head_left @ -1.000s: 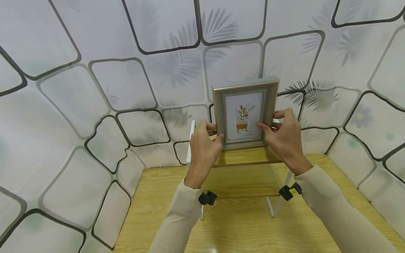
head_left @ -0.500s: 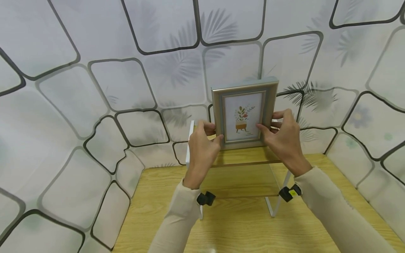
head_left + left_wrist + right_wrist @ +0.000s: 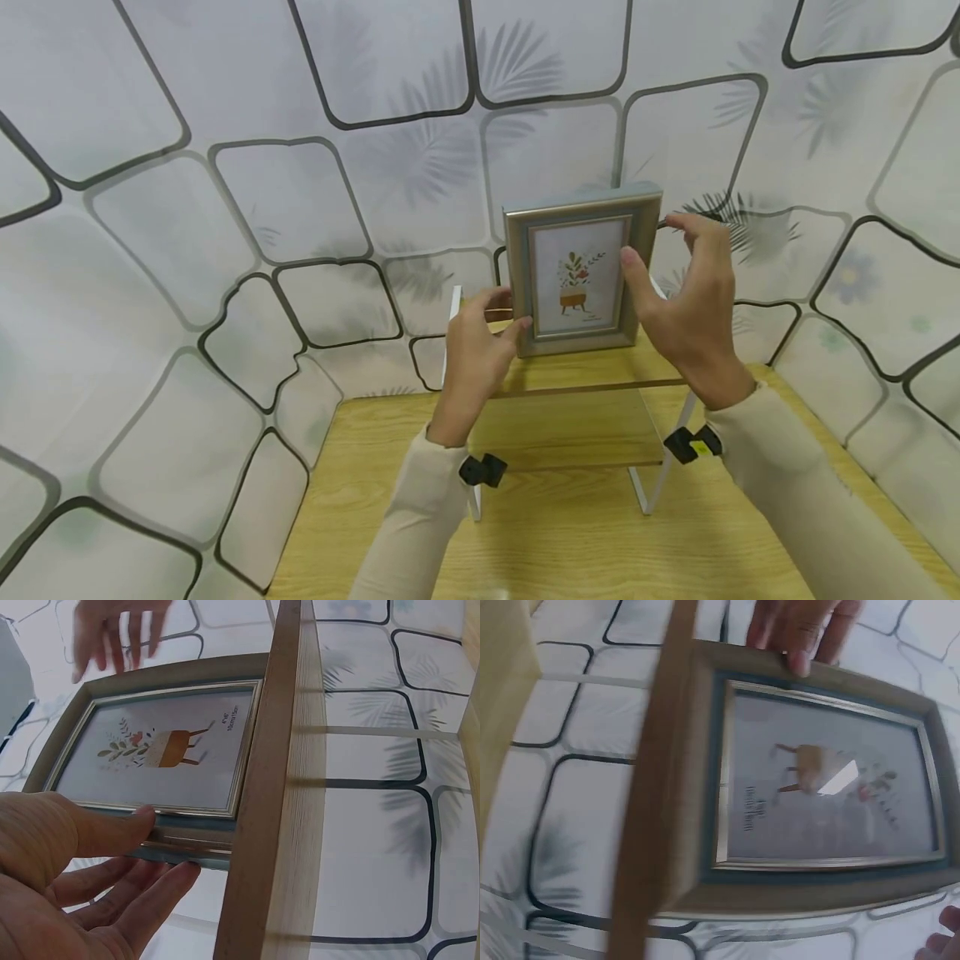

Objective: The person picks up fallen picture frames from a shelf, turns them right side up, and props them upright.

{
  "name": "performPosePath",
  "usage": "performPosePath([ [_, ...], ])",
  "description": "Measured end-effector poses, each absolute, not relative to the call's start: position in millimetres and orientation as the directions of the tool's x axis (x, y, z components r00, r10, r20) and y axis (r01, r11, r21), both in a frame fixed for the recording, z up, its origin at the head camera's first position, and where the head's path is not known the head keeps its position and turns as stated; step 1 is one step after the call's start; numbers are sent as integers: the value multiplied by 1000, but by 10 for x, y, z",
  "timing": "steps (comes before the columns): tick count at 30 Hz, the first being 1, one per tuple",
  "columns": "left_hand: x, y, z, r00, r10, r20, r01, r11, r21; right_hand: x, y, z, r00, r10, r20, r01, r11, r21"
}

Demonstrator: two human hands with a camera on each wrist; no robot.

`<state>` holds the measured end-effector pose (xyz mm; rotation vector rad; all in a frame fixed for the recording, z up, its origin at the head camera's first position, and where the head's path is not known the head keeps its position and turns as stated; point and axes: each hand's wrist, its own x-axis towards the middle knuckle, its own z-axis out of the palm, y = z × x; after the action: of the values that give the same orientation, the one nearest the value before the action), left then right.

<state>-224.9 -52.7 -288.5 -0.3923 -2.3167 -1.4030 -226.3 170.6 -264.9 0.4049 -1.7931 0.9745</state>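
A picture frame (image 3: pixel 579 279), silvery gold with blue-grey bands, holds a print of a plant in an orange pot. It stands upright on the top board of a small wooden shelf (image 3: pixel 585 372), leaning slightly back. My left hand (image 3: pixel 477 350) pinches the frame's lower left side, thumb on the front and fingers behind, as the left wrist view shows. Off the frame's right side, my right hand (image 3: pixel 697 312) has its fingers spread loosely. In the right wrist view its fingertips (image 3: pixel 949 930) show in the corner, apart from the frame (image 3: pixel 817 881).
White metal legs (image 3: pixel 651 487) carry the two-tier shelf, whose lower board (image 3: pixel 570 429) sits beneath the top one. The shelf stands on a wood-grain table (image 3: pixel 540 542). Patterned cloth walls (image 3: pixel 285 200) close in behind and on both sides.
My right hand has let go of the frame's lower right side and moved up and to the right. My left hand keeps its pinch, and the frame has barely moved.
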Motion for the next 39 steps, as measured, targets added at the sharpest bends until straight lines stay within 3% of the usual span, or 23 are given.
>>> performPosePath([
  [5, -2253, -534, -2878, -877, 34, 478, 437, 465, 769, -2265, 1547, -2380, -308, 106, 946, -708, 639, -302],
  [11, -2258, -532, -2887, -875, 41, 482, 445, 461, 768, -2288, 1275, -2185, -246, -55, 968, -717, 682, -143],
  [14, -2258, -528, -2895, -869, 45, 492, 458, 451, 767, -2314, 1153, -2148, -268, -129, 955, -688, 719, -96],
  [24, -2257, -530, -2911, -861, 42, 507, 472, 441, 764, -2311, 884, -2146, -461, -189, 867, -538, 836, -104],
  [39, -2233, -550, -2915, -835, 59, 548, 507, 469, 723, -2314, 871, -2124, -444, -210, 871, -570, 817, -93],
])
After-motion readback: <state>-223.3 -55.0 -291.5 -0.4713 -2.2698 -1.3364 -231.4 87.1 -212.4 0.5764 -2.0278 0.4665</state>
